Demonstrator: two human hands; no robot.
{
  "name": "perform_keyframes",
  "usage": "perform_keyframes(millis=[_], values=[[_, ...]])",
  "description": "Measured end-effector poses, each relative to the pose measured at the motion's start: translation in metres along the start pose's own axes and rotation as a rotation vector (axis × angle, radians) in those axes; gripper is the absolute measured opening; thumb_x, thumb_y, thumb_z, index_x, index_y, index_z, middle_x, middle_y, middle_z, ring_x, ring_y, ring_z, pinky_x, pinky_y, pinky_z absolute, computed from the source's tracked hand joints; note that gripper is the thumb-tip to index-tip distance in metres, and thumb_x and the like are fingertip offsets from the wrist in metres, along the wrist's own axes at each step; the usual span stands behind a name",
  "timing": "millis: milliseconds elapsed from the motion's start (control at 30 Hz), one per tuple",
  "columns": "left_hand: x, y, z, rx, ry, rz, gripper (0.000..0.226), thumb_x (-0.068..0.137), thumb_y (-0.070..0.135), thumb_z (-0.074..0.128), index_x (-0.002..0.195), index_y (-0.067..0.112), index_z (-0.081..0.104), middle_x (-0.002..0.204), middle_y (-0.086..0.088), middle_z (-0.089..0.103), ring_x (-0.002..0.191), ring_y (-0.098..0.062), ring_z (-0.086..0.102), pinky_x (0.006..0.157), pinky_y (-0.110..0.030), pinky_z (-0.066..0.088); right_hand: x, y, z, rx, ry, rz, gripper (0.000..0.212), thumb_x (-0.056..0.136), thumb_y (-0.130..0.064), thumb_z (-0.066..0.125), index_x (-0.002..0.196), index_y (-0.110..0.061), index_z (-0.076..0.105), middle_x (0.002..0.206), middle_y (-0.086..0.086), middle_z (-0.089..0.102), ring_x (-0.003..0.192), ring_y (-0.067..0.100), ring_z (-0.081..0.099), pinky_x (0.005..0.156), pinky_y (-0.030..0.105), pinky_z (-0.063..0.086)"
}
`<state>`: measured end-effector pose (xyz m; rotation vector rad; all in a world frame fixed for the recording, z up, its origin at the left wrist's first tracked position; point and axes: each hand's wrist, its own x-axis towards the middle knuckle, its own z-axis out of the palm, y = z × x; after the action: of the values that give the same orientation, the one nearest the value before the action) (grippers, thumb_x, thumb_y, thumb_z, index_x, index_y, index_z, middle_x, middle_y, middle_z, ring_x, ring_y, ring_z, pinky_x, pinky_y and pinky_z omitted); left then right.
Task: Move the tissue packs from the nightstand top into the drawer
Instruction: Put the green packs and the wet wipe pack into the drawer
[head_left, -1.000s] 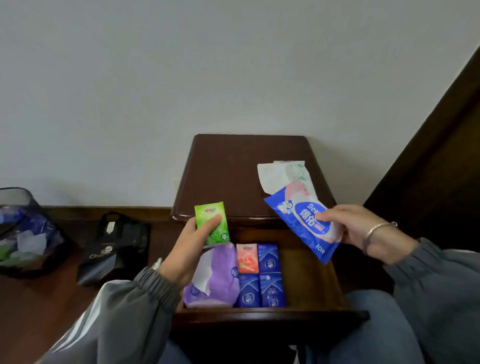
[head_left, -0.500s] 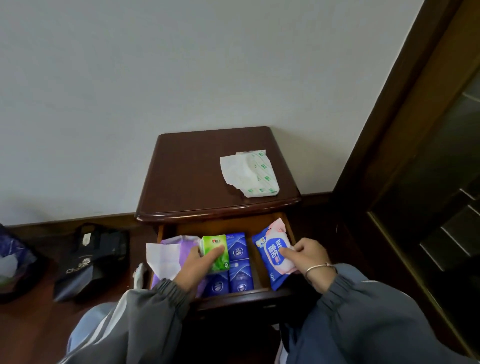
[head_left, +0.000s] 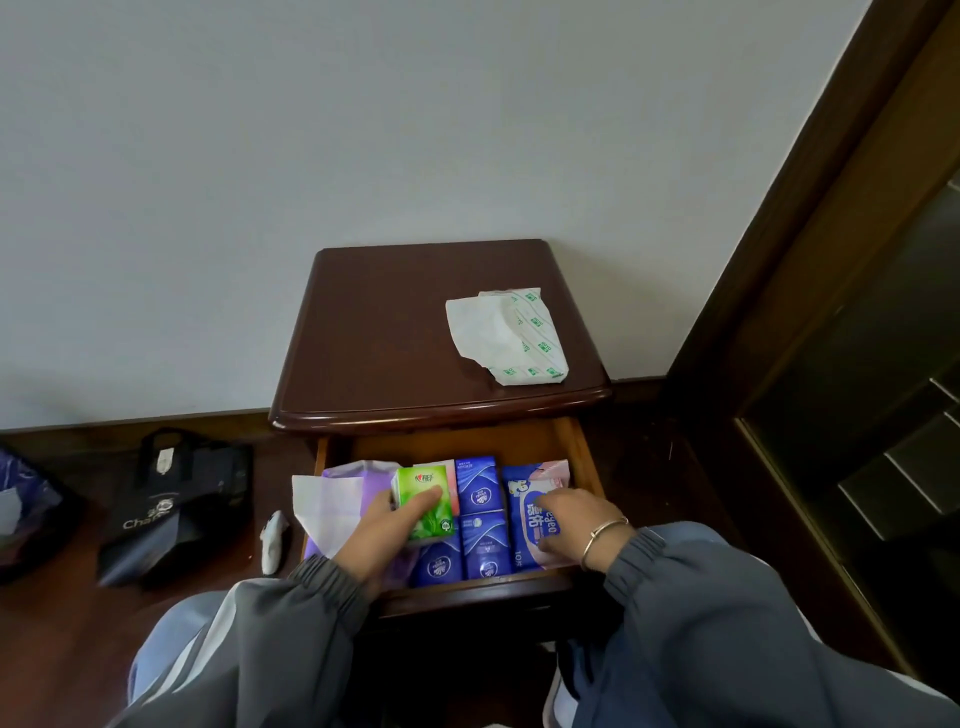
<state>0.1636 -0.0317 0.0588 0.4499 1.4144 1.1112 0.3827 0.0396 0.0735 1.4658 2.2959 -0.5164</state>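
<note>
The dark wooden nightstand (head_left: 395, 332) has its drawer (head_left: 582, 457) pulled open toward me. My left hand (head_left: 382, 535) grips a small green tissue pack (head_left: 423, 501) inside the drawer, over several blue packs (head_left: 480, 514) and a pink one. My right hand (head_left: 571, 525) presses a blue and pink wipes pack (head_left: 530, 512) down at the drawer's right side. A purple pack (head_left: 343, 493) with a white sheet sticking out fills the left side. One white pack with green print (head_left: 506, 338) lies on the nightstand top, back right.
A black tote bag (head_left: 176, 499) sits on the wood floor to the left, with a dark plastic bag (head_left: 21, 514) beyond it. A small white object (head_left: 274, 540) lies by the drawer's left corner. A dark door frame (head_left: 810, 260) runs along the right.
Both hands came down from in front of the nightstand top into the drawer, carrying the green pack and the blue wipes pack. The wipes pack now lies flatter in the drawer.
</note>
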Motion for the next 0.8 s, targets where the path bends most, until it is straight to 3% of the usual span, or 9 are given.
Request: perform_keyframes(millis=[167, 367, 467, 600, 700, 800], values=[[0.001, -0.001, -0.002, -0.024, -0.017, -0.007, 0.034, 0.088, 0.017, 0.067, 0.116, 0.000, 0.058, 0.100, -0.016, 0.073, 0.077, -0.020, 0.073, 0.054, -0.024, 0.056, 0.014, -0.001, -0.012, -0.143, -0.146, -0.098, 0.041, 0.091, -0.031, 0.053, 0.130, -0.022, 0.052, 0.132, 0.009, 0.054, 0.121, 0.029, 0.050, 0.096, 0.032, 0.045], [0.005, -0.003, -0.005, -0.031, -0.024, -0.029, 0.041, 0.087, 0.021, 0.068, 0.120, 0.001, 0.057, 0.104, -0.016, 0.073, 0.087, -0.024, 0.072, 0.057, -0.026, 0.057, 0.012, 0.004, -0.012, -0.245, -0.262, -0.151, 0.052, 0.094, -0.020, 0.047, 0.143, -0.027, 0.035, 0.143, 0.012, 0.042, 0.127, 0.030, 0.043, 0.099, 0.031, 0.039], [0.004, -0.003, -0.005, 0.003, -0.015, -0.035, 0.042, 0.086, 0.024, 0.069, 0.120, 0.004, 0.057, 0.102, -0.014, 0.073, 0.080, -0.021, 0.073, 0.051, -0.023, 0.053, 0.006, 0.007, -0.003, -0.181, -0.219, -0.151, 0.053, 0.093, -0.022, 0.047, 0.144, -0.024, 0.033, 0.143, 0.012, 0.043, 0.126, 0.031, 0.045, 0.102, 0.033, 0.038], [0.004, -0.003, -0.005, 0.011, -0.016, -0.035, 0.041, 0.085, 0.025, 0.069, 0.119, 0.004, 0.058, 0.099, -0.012, 0.074, 0.076, -0.018, 0.073, 0.048, -0.021, 0.052, 0.009, 0.003, 0.004, 0.015, -0.018, -0.047, 0.044, 0.088, -0.029, 0.058, 0.129, -0.015, 0.052, 0.136, 0.009, 0.049, 0.121, 0.026, 0.050, 0.101, 0.032, 0.042], [0.002, -0.003, -0.006, 0.017, -0.012, -0.038, 0.043, 0.084, 0.027, 0.070, 0.120, 0.006, 0.057, 0.102, -0.011, 0.074, 0.078, -0.018, 0.074, 0.050, -0.021, 0.052, 0.013, -0.005, 0.009, 0.124, 0.048, 0.124, 0.065, 0.080, -0.039, 0.068, 0.132, -0.012, 0.040, 0.137, 0.011, 0.041, 0.116, 0.027, 0.053, 0.095, 0.035, 0.047], [0.002, -0.003, -0.006, 0.027, -0.014, -0.046, 0.044, 0.084, 0.029, 0.070, 0.120, 0.007, 0.057, 0.102, -0.010, 0.074, 0.084, -0.021, 0.073, 0.053, -0.023, 0.054, 0.018, -0.013, 0.018, 0.263, -0.025, 0.259, 0.092, 0.075, -0.035, 0.075, 0.142, -0.013, 0.016, 0.138, 0.016, 0.036, 0.119, 0.031, 0.051, 0.094, 0.037, 0.047]])
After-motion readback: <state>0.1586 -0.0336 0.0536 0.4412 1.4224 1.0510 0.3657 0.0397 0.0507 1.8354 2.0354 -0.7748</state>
